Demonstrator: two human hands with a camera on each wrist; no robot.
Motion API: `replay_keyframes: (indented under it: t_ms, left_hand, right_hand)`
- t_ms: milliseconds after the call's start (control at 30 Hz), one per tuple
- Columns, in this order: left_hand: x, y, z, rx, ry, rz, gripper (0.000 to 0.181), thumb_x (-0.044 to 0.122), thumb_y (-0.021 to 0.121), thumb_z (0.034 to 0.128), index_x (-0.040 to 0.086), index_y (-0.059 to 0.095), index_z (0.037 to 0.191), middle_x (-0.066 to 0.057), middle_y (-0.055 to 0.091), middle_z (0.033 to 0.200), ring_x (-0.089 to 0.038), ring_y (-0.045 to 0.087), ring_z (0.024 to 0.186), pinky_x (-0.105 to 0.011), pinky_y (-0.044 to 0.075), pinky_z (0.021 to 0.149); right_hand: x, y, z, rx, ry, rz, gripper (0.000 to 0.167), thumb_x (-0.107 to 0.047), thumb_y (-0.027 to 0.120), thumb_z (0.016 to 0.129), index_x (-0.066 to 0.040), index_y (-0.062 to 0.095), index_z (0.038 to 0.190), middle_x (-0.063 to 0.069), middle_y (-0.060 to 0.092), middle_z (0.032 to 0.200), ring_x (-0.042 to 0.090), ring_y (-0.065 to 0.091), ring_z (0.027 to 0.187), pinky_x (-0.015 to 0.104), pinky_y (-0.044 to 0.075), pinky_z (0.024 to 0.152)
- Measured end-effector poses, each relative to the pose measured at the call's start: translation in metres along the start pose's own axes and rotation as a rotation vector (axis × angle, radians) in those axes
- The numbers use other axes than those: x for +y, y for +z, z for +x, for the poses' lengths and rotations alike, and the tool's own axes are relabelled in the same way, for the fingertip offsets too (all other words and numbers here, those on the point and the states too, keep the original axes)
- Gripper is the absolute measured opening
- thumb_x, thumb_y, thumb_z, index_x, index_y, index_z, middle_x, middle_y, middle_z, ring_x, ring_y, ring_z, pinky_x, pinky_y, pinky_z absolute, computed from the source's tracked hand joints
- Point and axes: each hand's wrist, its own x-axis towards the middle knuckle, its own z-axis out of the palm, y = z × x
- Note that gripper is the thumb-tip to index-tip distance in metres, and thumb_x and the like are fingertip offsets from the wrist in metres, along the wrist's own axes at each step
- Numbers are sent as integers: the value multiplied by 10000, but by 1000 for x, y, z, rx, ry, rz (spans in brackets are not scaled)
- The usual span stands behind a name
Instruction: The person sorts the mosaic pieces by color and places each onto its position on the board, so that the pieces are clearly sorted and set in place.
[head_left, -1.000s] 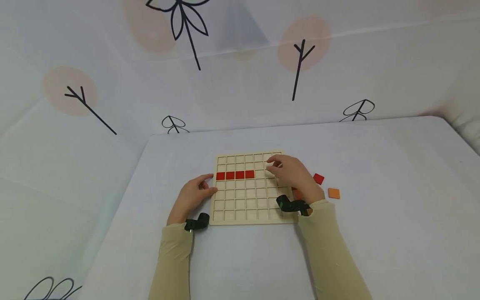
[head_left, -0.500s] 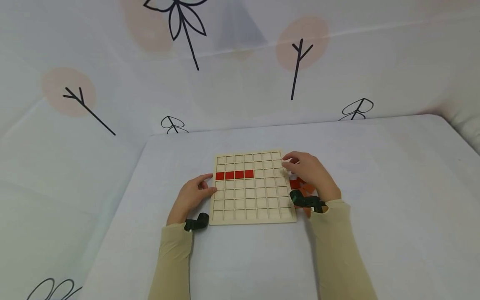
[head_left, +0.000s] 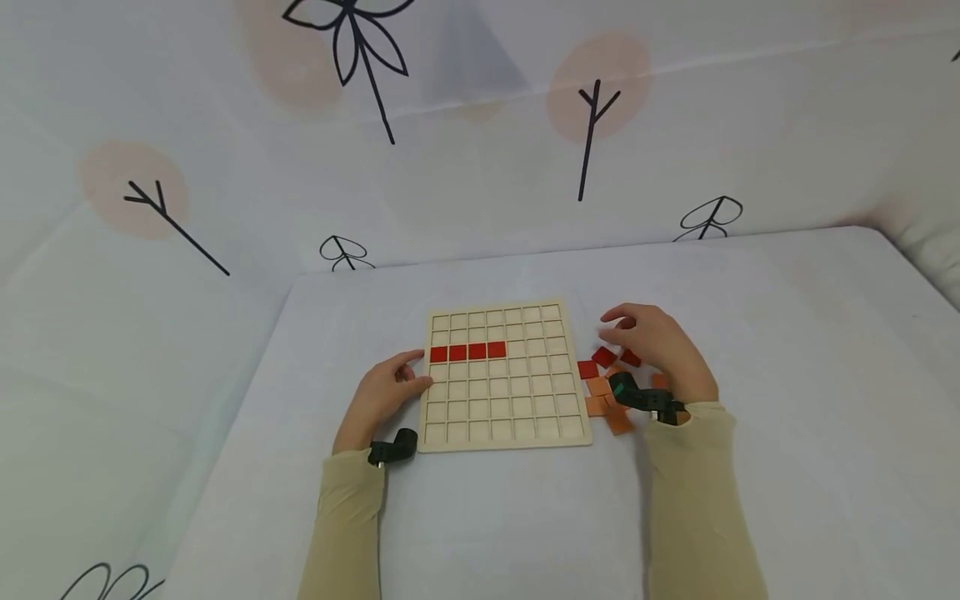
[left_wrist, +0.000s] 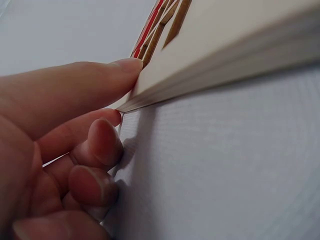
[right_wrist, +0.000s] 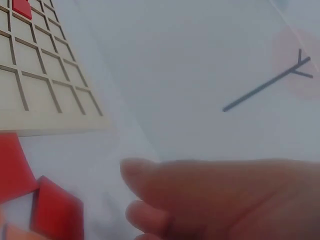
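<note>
A pale wooden grid board point(head_left: 498, 410) lies flat on the table, with several red square tiles point(head_left: 477, 351) side by side in one row from its left edge. My left hand point(head_left: 382, 398) holds the board's left edge. In the left wrist view its thumb point(left_wrist: 112, 77) lies on the rim and a fingertip meets the edge; the other fingers are loosely curled. My right hand point(head_left: 652, 337) hovers right of the board, thumb and fingers bent and apart, with no tile visible between them. Below it are loose red tiles point(head_left: 603, 357) and orange tiles point(head_left: 618, 419).
The loose tiles lie in an overlapping cluster against the board's right side, partly hidden by the right wrist camera point(head_left: 637, 396). White cloth covers the table point(head_left: 495, 525). A patterned cloth backdrop point(head_left: 480, 192) rises behind it.
My right hand has moved right from over the board to above the loose tiles, uncovering the board's right side. My left hand stays at the board's left edge.
</note>
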Motion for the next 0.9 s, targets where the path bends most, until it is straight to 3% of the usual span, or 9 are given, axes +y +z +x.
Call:
replay_keyframes:
  t_ms: [367,667,900]
  left_hand:
    - [-3,-1,-2,13,24,9,513,363,659,789,228,504,1258,3,500,815,-159,431,732,-311,331,640]
    - [-3,-1,-1,6,2,11,514,363,662,786,242,502,1259,1,501,821,-160,432,743,-312,334,642]
    - [-2,-1,-1,-2,14,15,520,365,663,785,238,501,1263,5,510,822,-156,435,724,-303,339,629]
  right_hand:
    - [9,-6,-4,-51,102,23,384,-294,545,860,-73,514,1173,178,500,1090,323,439,960,441,388,764]
    - [16,-6,-2,-145,170,40,390,-267,555,855,-38,486,1163,197,491,1094,318,480,933,397,408,730]
    - [18,-6,-1,-184,166,38,392,-162,598,831,-31,465,1175,210,467,1112,324,470,917,366,437,715]
